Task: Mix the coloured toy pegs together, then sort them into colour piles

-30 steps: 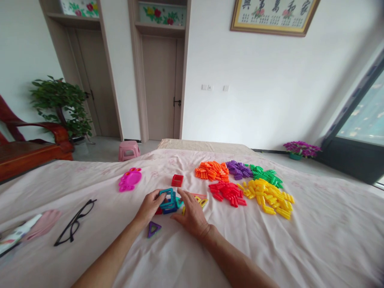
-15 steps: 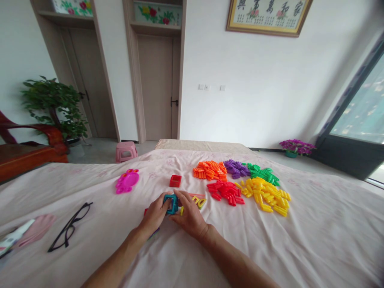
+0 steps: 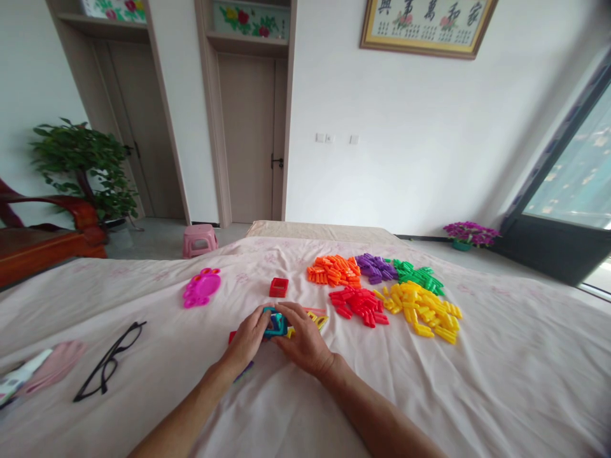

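My left hand (image 3: 247,337) and my right hand (image 3: 306,338) are closed on opposite sides of a blue square frame (image 3: 275,323). The square is hollow, and whether it is one piece or several stacked is hard to tell. Yellow pieces (image 3: 317,319) lie partly behind my right hand. A red piece (image 3: 231,336) peeks out left of my left hand, and a dark, multicoloured edge (image 3: 244,371) shows below it. Beyond my hands sits a small stack of red squares (image 3: 279,287).
Piles of orange (image 3: 334,271), purple (image 3: 377,268), green (image 3: 420,277), red (image 3: 360,306) and yellow blocks (image 3: 424,310) lie at the right on the cloth (image 3: 501,369). A magenta toy (image 3: 202,288) and black glasses (image 3: 109,364) lie left, near a pink cloth item (image 3: 58,366).
The blue square has turned slightly and shifted a little to the right between my hands. Both hands have moved only slightly and keep their hold.
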